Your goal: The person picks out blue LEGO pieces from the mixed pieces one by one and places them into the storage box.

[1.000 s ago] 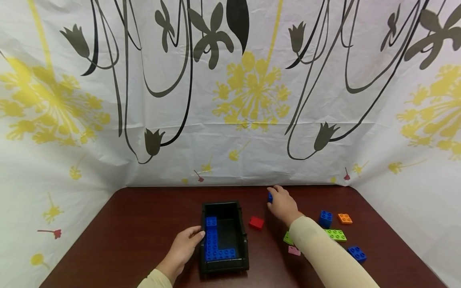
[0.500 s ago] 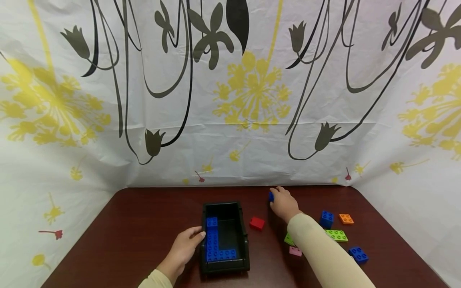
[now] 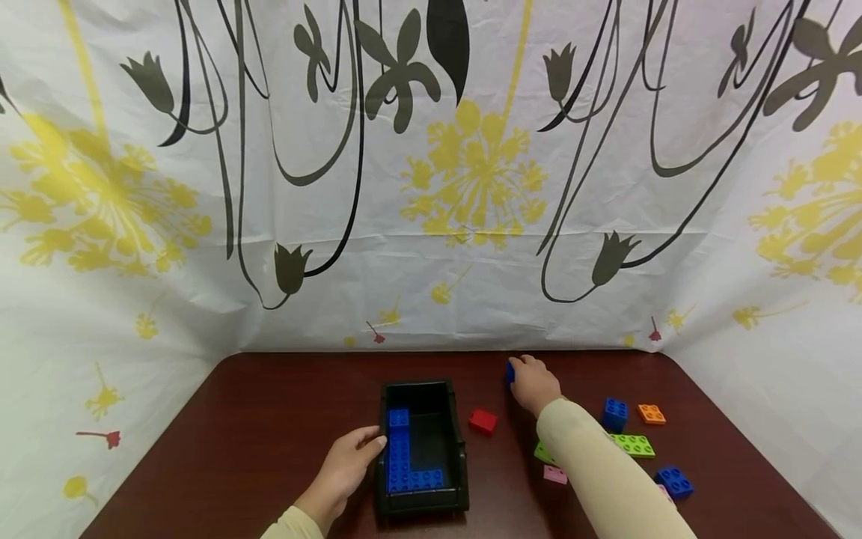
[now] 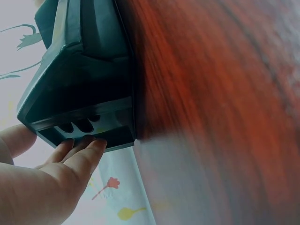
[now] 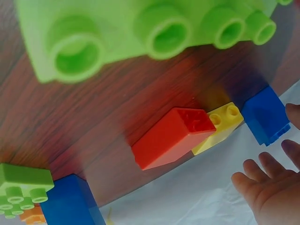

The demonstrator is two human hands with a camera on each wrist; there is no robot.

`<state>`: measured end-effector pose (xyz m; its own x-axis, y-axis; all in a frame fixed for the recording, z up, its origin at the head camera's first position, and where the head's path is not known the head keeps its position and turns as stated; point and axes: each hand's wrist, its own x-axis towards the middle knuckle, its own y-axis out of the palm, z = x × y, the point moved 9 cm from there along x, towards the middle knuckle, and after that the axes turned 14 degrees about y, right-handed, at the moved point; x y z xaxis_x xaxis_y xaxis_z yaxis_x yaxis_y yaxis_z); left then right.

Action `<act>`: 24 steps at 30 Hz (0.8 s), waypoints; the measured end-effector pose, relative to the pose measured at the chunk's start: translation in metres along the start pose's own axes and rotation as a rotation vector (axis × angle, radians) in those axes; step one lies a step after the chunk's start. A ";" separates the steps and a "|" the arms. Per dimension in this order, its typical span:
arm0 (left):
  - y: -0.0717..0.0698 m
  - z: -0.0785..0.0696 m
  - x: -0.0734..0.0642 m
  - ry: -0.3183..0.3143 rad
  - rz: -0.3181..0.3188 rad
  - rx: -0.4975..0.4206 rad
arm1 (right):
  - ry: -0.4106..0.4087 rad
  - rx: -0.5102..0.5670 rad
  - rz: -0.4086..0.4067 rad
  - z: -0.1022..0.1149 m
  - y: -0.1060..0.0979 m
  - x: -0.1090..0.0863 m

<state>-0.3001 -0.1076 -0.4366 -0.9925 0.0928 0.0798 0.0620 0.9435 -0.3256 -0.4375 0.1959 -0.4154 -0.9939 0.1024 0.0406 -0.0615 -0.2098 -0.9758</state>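
Observation:
My left hand grips the left wall of a black plastic bin; in the left wrist view the thumb lies at its rim and the fingertips reach under its side. Inside the bin, blue building bricks form an L along the left and near sides. At the back of the table, my right hand pinches a small blue brick, partly covered by the fingers. The right wrist view shows that blue brick beside the thumb, the other fingers spread apart from it.
A red brick lies right of the bin. Farther right are blue, orange, green and pink bricks, and another blue one. A yellow brick shows only in the right wrist view. A patterned cloth hangs behind.
My right hand's fingers have drawn in around the small blue brick, and the hand sits slightly farther right. The left hand and the bin stay put; the whole view has shifted a little.

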 end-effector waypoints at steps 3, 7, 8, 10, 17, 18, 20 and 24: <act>0.000 0.000 0.000 0.001 0.002 -0.003 | -0.010 -0.012 0.005 0.002 0.001 0.001; 0.000 0.000 0.000 0.006 -0.002 0.000 | -0.015 -0.022 0.012 0.006 0.001 0.001; 0.000 0.000 0.000 0.006 -0.002 0.001 | -0.014 -0.024 0.014 0.006 0.002 0.001; 0.000 0.000 0.000 0.007 -0.005 0.003 | -0.009 -0.025 0.021 0.008 0.002 0.001; 0.000 -0.001 0.000 0.017 -0.004 0.009 | 0.008 -0.027 0.063 0.007 0.007 0.002; 0.000 -0.001 0.000 0.020 -0.003 0.011 | 0.007 -0.025 0.069 0.006 0.008 0.002; 0.000 -0.002 0.000 0.022 0.001 0.013 | 0.001 -0.023 0.078 0.006 0.010 0.002; 0.001 -0.002 0.000 0.017 0.002 0.016 | -0.023 -0.028 0.073 0.007 0.009 0.003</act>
<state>-0.3000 -0.1067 -0.4353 -0.9904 0.1001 0.0950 0.0622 0.9381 -0.3407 -0.4414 0.1873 -0.4226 -0.9975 0.0659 -0.0262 0.0133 -0.1886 -0.9820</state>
